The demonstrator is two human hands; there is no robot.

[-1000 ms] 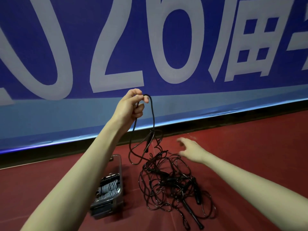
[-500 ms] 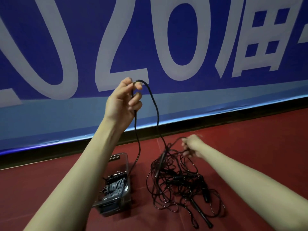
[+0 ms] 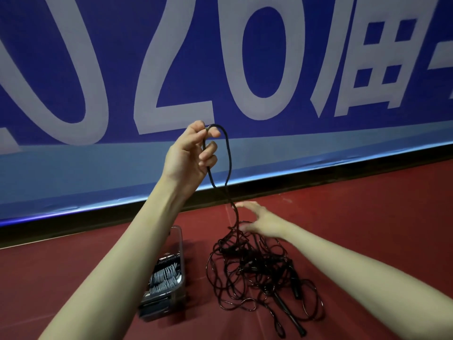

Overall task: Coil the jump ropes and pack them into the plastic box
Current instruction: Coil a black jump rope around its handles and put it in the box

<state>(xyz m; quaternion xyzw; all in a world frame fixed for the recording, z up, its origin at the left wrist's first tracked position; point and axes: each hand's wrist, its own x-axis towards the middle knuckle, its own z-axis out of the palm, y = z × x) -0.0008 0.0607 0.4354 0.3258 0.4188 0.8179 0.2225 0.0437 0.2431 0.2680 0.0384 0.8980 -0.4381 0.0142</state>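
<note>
Left hand (image 3: pixel 190 153) raised at twelve o'clock, pinching a loop of black jump rope (image 3: pixel 226 158). Right hand (image 3: pixel 263 220), fingers spread, reaches at the strand above the tangled ropes (image 3: pixel 259 273). Plastic box (image 3: pixel 177 280) at nine o'clock of the tangle.

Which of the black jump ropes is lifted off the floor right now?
The black rope strand pinched in the raised left hand; it hangs looped above the tangled black pile, which lies on the red floor.

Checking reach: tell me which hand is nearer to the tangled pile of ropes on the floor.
Right. The right hand is open just above the top of the tangled pile, beside the rising strand. The left hand is raised well above it, pinching a rope loop.
</note>
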